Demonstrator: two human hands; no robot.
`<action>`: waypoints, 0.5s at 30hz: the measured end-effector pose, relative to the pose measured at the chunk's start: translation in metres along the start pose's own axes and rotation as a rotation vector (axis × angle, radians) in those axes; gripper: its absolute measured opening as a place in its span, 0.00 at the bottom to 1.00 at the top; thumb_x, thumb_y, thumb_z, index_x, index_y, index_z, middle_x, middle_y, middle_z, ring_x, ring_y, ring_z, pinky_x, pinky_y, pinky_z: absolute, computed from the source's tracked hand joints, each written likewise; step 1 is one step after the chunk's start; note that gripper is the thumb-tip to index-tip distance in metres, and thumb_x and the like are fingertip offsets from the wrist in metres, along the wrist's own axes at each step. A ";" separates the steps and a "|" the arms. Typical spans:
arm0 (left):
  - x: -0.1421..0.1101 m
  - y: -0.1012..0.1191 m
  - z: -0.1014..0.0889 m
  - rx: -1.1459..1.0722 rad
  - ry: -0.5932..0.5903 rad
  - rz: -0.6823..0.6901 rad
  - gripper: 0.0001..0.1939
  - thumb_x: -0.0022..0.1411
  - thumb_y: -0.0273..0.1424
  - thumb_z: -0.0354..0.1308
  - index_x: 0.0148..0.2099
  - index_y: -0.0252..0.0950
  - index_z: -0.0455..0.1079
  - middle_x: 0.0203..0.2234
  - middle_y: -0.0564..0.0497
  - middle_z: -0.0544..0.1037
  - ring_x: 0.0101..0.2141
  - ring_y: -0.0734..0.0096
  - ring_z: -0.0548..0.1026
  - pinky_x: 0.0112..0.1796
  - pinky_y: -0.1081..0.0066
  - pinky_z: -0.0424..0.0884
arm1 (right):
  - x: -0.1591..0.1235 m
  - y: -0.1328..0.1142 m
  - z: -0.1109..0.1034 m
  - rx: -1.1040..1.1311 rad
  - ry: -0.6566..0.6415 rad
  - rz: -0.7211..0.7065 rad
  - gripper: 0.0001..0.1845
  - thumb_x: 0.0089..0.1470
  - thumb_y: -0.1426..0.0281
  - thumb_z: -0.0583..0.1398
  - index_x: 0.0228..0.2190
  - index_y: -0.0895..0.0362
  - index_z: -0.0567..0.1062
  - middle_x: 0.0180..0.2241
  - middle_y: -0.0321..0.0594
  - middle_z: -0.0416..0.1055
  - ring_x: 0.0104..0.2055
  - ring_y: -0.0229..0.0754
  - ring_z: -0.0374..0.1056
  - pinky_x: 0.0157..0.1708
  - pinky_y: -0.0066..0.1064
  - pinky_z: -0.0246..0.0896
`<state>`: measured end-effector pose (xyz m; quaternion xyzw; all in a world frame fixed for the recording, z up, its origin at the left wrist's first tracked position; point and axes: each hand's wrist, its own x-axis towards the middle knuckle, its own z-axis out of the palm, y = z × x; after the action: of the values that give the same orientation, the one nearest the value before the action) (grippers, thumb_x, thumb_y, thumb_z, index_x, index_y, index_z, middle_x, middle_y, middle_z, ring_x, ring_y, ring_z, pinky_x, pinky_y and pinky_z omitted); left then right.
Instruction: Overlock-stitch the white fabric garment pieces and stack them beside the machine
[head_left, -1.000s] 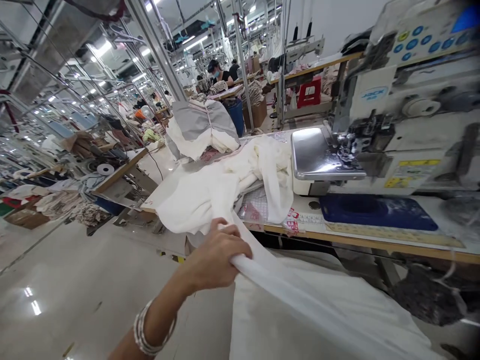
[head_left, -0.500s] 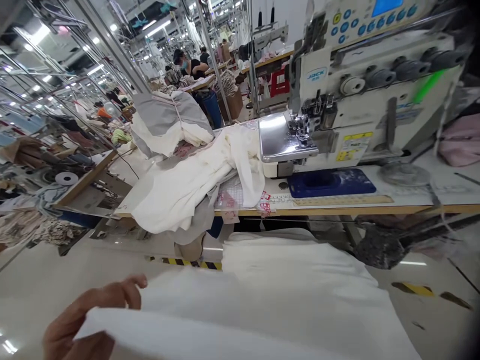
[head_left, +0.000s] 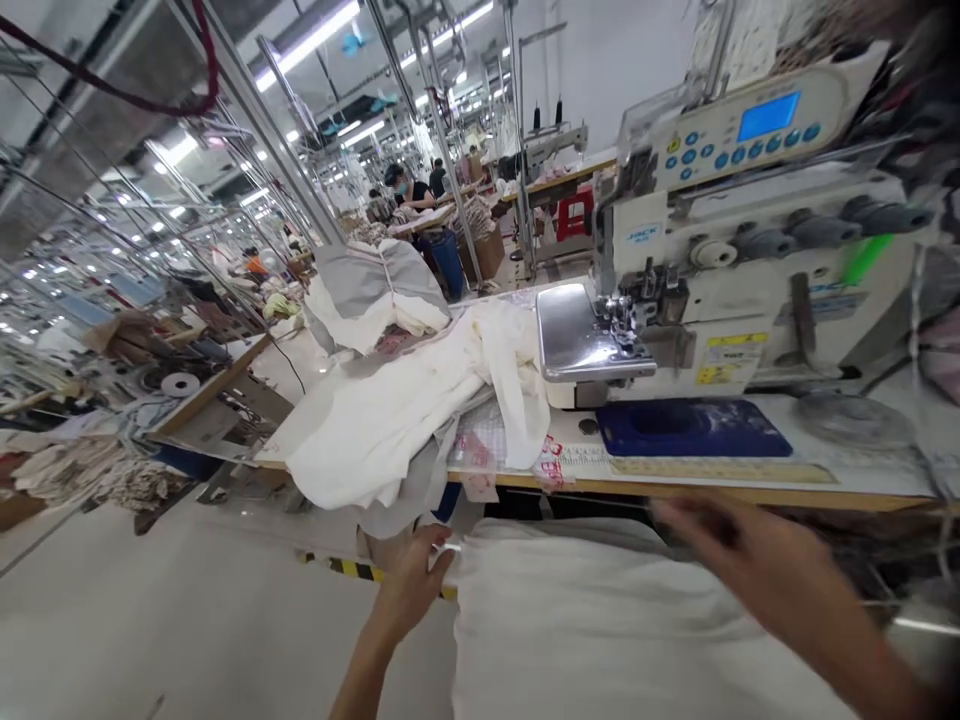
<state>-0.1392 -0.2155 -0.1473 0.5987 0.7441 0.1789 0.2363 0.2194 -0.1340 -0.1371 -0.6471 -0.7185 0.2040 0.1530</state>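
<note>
Two hands work at one white cloth, which spreads below them just short of the worktop. The left hand sits at the cloth's left edge, its fingers curled shut on a small pinch of the fabric. The right hand is blurred and hovers over the cloth's upper right part. Its fingers look partly open, but whether it has hold of anything cannot be told.

Past the cloth, a ruler runs along the worktop's front edge, with a blue mat just behind it. A printed plastic bag lies by that edge under a white fabric heap. To the heap's right stands an overlock machine with a steel plate. A grey-and-white bundle sits behind the heap, toward the worktop's far end. Well beyond, a seated person is at another table.
</note>
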 end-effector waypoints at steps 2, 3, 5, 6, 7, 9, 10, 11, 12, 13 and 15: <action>0.001 0.021 -0.010 0.019 0.029 0.038 0.13 0.63 0.35 0.47 0.41 0.36 0.70 0.34 0.46 0.78 0.37 0.60 0.75 0.39 0.64 0.69 | 0.023 -0.061 0.005 -0.021 -0.002 -0.157 0.18 0.59 0.53 0.55 0.39 0.53 0.73 0.31 0.45 0.76 0.33 0.54 0.73 0.30 0.38 0.60; 0.002 0.031 -0.017 0.026 0.056 0.064 0.13 0.65 0.36 0.46 0.40 0.37 0.70 0.33 0.46 0.78 0.36 0.61 0.75 0.38 0.64 0.69 | 0.035 -0.086 0.009 -0.026 -0.013 -0.240 0.19 0.58 0.54 0.57 0.44 0.54 0.72 0.37 0.46 0.76 0.37 0.57 0.73 0.31 0.38 0.59; 0.004 0.051 -0.032 0.021 0.120 0.147 0.13 0.66 0.37 0.46 0.39 0.37 0.70 0.33 0.47 0.78 0.36 0.61 0.75 0.38 0.65 0.69 | 0.057 -0.121 0.016 -0.032 -0.063 -0.393 0.16 0.56 0.62 0.61 0.45 0.55 0.71 0.37 0.46 0.76 0.38 0.57 0.72 0.31 0.35 0.57; 0.004 0.059 -0.040 0.008 0.151 0.201 0.13 0.67 0.36 0.47 0.39 0.37 0.71 0.34 0.46 0.78 0.37 0.62 0.75 0.39 0.65 0.70 | 0.065 -0.130 0.018 -0.028 -0.099 -0.466 0.11 0.57 0.66 0.60 0.42 0.56 0.72 0.35 0.45 0.75 0.37 0.54 0.72 0.31 0.33 0.56; 0.005 0.065 -0.048 -0.007 0.177 0.255 0.13 0.67 0.36 0.47 0.38 0.37 0.71 0.35 0.46 0.77 0.38 0.62 0.75 0.40 0.65 0.70 | 0.070 -0.135 0.019 -0.017 -0.136 -0.529 0.05 0.58 0.69 0.58 0.37 0.56 0.72 0.33 0.43 0.75 0.36 0.51 0.72 0.30 0.31 0.54; 0.005 0.076 -0.062 -0.027 0.244 0.353 0.12 0.67 0.34 0.48 0.38 0.37 0.71 0.38 0.45 0.76 0.40 0.62 0.75 0.41 0.66 0.71 | 0.067 -0.136 0.013 0.016 -0.205 -0.636 0.09 0.61 0.72 0.54 0.29 0.56 0.70 0.30 0.39 0.74 0.33 0.43 0.71 0.29 0.28 0.54; 0.004 0.081 -0.068 -0.026 0.286 0.400 0.11 0.67 0.33 0.48 0.37 0.37 0.71 0.40 0.44 0.76 0.43 0.62 0.75 0.42 0.66 0.71 | 0.058 -0.133 0.008 0.042 -0.238 -0.683 0.11 0.61 0.73 0.53 0.27 0.56 0.69 0.29 0.37 0.74 0.31 0.40 0.70 0.29 0.26 0.54; 0.003 0.088 -0.074 -0.021 0.333 0.455 0.10 0.67 0.32 0.49 0.38 0.37 0.71 0.42 0.43 0.75 0.46 0.61 0.74 0.44 0.65 0.71 | 0.045 -0.128 0.001 0.081 -0.284 -0.719 0.12 0.61 0.73 0.53 0.26 0.56 0.69 0.27 0.35 0.73 0.30 0.38 0.68 0.29 0.25 0.54; 0.002 0.095 -0.078 -0.010 0.370 0.528 0.09 0.67 0.30 0.50 0.38 0.37 0.71 0.45 0.42 0.74 0.49 0.60 0.72 0.47 0.63 0.69 | 0.029 -0.123 -0.005 0.138 -0.358 -0.750 0.11 0.59 0.73 0.54 0.25 0.56 0.69 0.27 0.34 0.72 0.29 0.36 0.68 0.29 0.24 0.55; 0.001 0.104 -0.081 0.003 0.385 0.628 0.08 0.66 0.31 0.51 0.40 0.37 0.71 0.47 0.41 0.73 0.53 0.58 0.70 0.51 0.61 0.67 | 0.012 -0.118 -0.012 0.228 -0.456 -0.759 0.09 0.58 0.72 0.56 0.26 0.56 0.70 0.27 0.34 0.72 0.29 0.37 0.67 0.29 0.24 0.56; -0.001 0.124 -0.081 0.031 0.307 0.830 0.09 0.65 0.34 0.54 0.45 0.36 0.69 0.50 0.40 0.72 0.58 0.54 0.65 0.58 0.55 0.59 | -0.024 -0.107 -0.022 0.416 -0.717 -0.722 0.06 0.57 0.69 0.59 0.28 0.54 0.73 0.29 0.36 0.73 0.30 0.38 0.68 0.28 0.26 0.60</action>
<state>-0.0848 -0.1879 -0.0125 0.8168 0.4699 0.3340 0.0223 0.1399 -0.1643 -0.0643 -0.2054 -0.8465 0.4840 0.0835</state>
